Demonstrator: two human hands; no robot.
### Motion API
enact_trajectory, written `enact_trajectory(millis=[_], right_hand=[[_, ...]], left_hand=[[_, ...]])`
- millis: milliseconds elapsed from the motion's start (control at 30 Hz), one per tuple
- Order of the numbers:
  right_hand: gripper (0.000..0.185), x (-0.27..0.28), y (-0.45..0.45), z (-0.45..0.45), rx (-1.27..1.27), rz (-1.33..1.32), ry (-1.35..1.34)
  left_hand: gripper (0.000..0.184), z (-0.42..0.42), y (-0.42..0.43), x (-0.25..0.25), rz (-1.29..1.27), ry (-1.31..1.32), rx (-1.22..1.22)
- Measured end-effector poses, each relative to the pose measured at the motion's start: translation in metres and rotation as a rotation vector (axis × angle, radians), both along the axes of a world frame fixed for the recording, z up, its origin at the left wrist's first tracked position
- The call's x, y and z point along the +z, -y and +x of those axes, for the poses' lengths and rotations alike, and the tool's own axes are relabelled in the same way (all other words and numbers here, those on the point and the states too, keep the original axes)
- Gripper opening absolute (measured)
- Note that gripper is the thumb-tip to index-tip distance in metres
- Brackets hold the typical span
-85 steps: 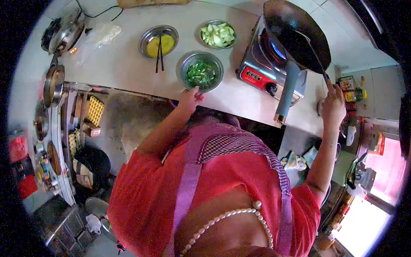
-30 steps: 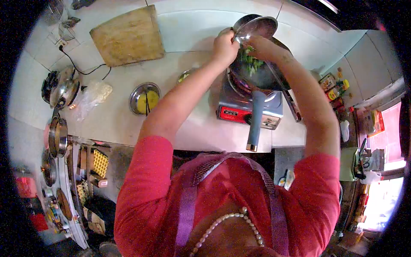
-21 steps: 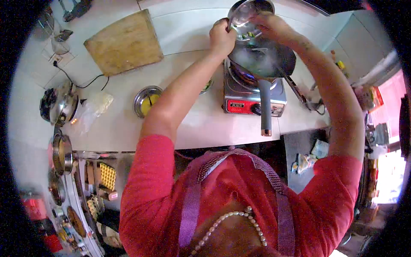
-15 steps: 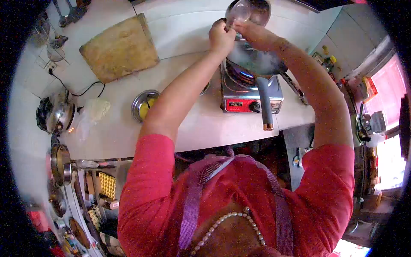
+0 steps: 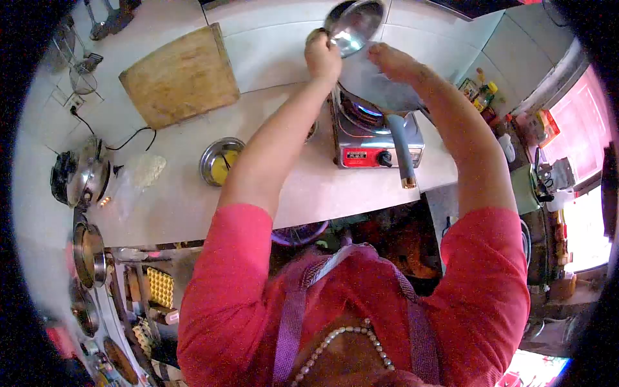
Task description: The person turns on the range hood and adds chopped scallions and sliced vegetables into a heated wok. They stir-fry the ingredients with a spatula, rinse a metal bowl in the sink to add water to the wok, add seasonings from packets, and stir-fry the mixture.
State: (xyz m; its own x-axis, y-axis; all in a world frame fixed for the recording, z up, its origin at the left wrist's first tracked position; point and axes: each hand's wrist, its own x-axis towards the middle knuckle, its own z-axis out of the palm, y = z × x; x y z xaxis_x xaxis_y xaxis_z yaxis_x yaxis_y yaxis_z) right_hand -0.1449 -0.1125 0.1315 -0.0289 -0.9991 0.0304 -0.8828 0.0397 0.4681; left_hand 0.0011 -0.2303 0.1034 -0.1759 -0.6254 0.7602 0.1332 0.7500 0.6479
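My left hand (image 5: pixel 324 57) is closed on the edge of a shiny metal bowl (image 5: pixel 356 31), tilted above the back of the stove. My right hand (image 5: pixel 392 62) is just right of and below the bowl, fingers curled together over the steaming pan (image 5: pixel 380 93); whatever they may hold is hidden. The pan rests on a gas stove (image 5: pixel 377 147) with a blue flame beneath, its grey handle (image 5: pixel 401 151) pointing toward me. Steam and my right forearm hide most of the pan's contents.
A metal bowl of yellow liquid (image 5: pixel 220 169) with a utensil stands left of my left forearm. A wooden cutting board (image 5: pixel 180 77) leans on the wall. Bottles (image 5: pixel 485 97) stand at the back right, and a lidded pot (image 5: pixel 90 174) at far left.
My left hand and the metal bowl have moved left, and the bowl has turned. My right hand has come away from my left hand and lowered to the right, over the pan.
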Motion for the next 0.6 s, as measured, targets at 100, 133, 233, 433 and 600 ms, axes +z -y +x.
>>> enact_trajectory(millis=[100,133,233,433,600], right_hand=[[0.035,-0.006,-0.017,-0.003,-0.001,-0.268,0.361],[0.036,-0.003,-0.015,-0.003,-0.02,-0.278,0.376],[0.037,0.005,-0.008,0.008,0.022,-0.381,0.454],[0.039,0.015,0.005,0.052,0.09,-0.219,0.484],[0.029,-0.001,-0.01,-0.005,0.012,-0.2,0.334]], left_hand=[[0.012,0.013,0.015,0.001,0.076,0.014,0.021],[0.011,0.019,0.012,-0.001,0.22,0.019,-0.034],[0.011,0.03,0.006,-0.007,0.388,0.067,-0.073],[0.007,0.023,-0.028,-0.003,0.377,-0.03,-0.18],[0.006,0.033,-0.007,-0.005,0.133,-0.035,0.087]])
